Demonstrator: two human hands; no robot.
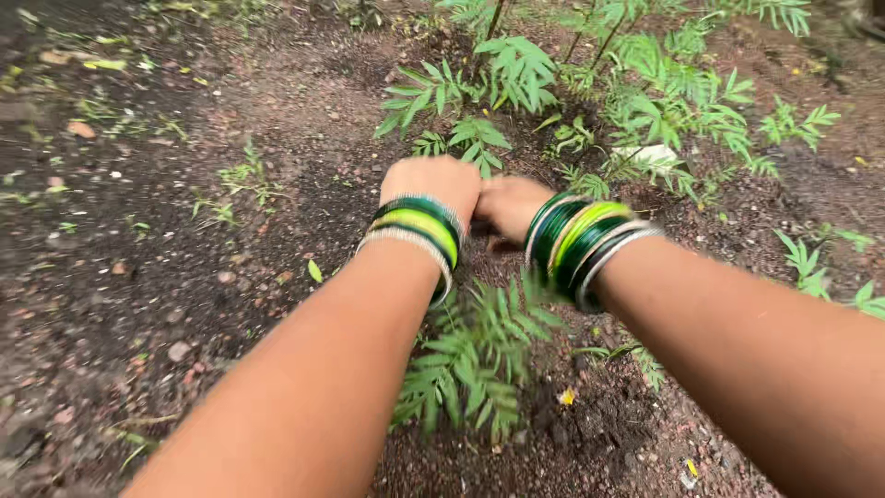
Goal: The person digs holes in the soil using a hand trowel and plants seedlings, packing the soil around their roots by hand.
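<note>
Both my hands are down on the soil, side by side and touching at the knuckles, just beyond a small seedling with feathery, toothed leaves. The seedling stands under and between my forearms, in a patch of darker, looser earth, its top leaves reaching up toward my wrists. My left hand is curled into a loose fist, fingers tucked under and pressed toward the ground; whether it grips anything I cannot tell, as the fingertips are hidden. My right hand is likewise bent over with its fingers out of sight below it, so I cannot tell whether it grips anything either. It is blurred. Each wrist carries a stack of bangles: green, yellow-green and silver on the left wrist, the same colours on the right. Just past my hands grows a cluster of taller plants of the same leaf kind, spreading up and to the right. Among them, right of my hands, lies a pale stone. More small plants stand near my right forearm. The ground to the left is dark, damp-looking, strewn with pebbles, scraps of fallen leaf and a few weed sprouts. A yellow fleck lies just right of the seedling.
</note>
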